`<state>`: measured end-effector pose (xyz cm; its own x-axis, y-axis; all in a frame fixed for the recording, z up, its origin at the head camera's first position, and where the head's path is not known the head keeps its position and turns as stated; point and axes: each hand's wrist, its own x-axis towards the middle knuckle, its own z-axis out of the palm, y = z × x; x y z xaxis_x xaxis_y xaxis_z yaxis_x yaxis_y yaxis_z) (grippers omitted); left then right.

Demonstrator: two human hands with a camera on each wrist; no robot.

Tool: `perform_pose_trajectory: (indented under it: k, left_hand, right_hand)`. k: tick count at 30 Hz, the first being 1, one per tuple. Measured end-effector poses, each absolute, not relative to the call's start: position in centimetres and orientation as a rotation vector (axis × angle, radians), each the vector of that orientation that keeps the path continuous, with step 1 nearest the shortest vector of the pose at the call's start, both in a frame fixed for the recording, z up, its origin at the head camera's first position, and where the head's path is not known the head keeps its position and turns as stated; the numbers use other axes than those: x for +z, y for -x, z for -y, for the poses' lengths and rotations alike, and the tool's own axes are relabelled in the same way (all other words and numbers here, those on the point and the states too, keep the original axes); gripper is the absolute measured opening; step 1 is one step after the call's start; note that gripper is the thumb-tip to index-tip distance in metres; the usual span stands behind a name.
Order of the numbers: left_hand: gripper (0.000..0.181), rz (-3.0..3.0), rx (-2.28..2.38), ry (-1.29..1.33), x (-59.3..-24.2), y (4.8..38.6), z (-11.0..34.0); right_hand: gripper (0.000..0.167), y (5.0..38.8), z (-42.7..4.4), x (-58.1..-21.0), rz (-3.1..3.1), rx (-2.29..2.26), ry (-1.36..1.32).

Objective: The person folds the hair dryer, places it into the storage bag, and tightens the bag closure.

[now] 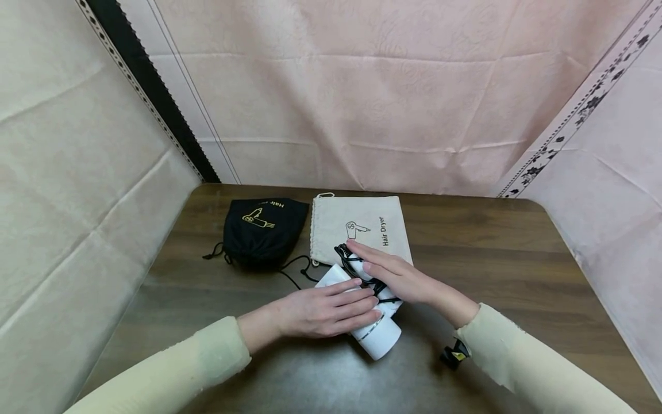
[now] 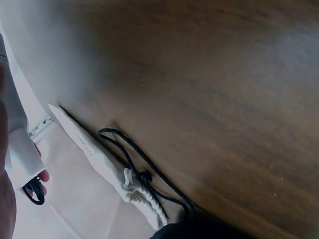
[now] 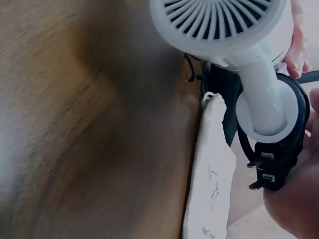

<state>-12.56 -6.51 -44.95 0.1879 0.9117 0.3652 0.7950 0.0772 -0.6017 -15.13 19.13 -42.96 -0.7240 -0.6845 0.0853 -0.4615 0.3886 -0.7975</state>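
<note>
A white hair dryer [image 1: 380,339] is tilted above the table, with its black cord [image 1: 342,253] bundled along the handle. My left hand [image 1: 320,310] grips the dryer's body, fingers laid across the top; the thumb is hidden in the head view. My right hand [image 1: 400,278] rests on the corded handle with its fingers extended. The right wrist view shows the dryer's slatted vent [image 3: 214,20] and a black plug [image 3: 271,167] beside my right palm. At the left wrist view's edge, the dryer [image 2: 24,154] and part of my left hand [image 2: 6,204] appear.
Behind the dryer lies a flat white drawstring pouch [image 1: 383,221] printed "Hair Dryer". To its left is a black pouch [image 1: 264,241] with a gold dryer print and loose drawstrings. Both are on the wooden table [image 1: 476,241], which has pale cloth [image 1: 388,103] hanging around it.
</note>
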Motion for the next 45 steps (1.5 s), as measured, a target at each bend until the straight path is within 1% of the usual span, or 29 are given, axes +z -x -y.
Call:
perform_pose_trajectory:
  k: [6, 10, 19, 27, 40, 45]
  left_hand:
    - [0.042, 1.643, 0.182, 1.748, -45.5, 12.3, 6.4]
    - [0.043, 1.701, 0.175, 1.781, -46.1, 12.1, 6.4]
    - [0.046, 1.765, 0.159, 1.801, -47.2, 12.0, 5.9]
    - [0.046, 1.803, 0.162, 1.831, -48.0, 12.5, 5.0]
    - [0.053, 1.945, 0.138, 1.871, -48.0, 12.7, 4.8]
    - [0.058, 1.981, 0.151, 1.873, -47.9, 12.6, 5.1]
  right_hand:
    - [0.051, 14.6, -19.5, -43.2, -2.390, -1.260, 0.993]
    - [0.052, 14.3, -20.2, -43.6, -2.435, -1.192, 0.971]
    - [0.052, 13.3, -23.2, -44.5, -2.507, -1.142, 0.857]
    - [0.054, 12.5, -25.2, -44.6, -2.557, -1.075, 0.824]
    - [0.054, 12.0, -25.8, -44.2, -2.561, -1.078, 0.806]
    - [0.053, 11.9, -26.0, -44.1, -2.564, -1.072, 0.792]
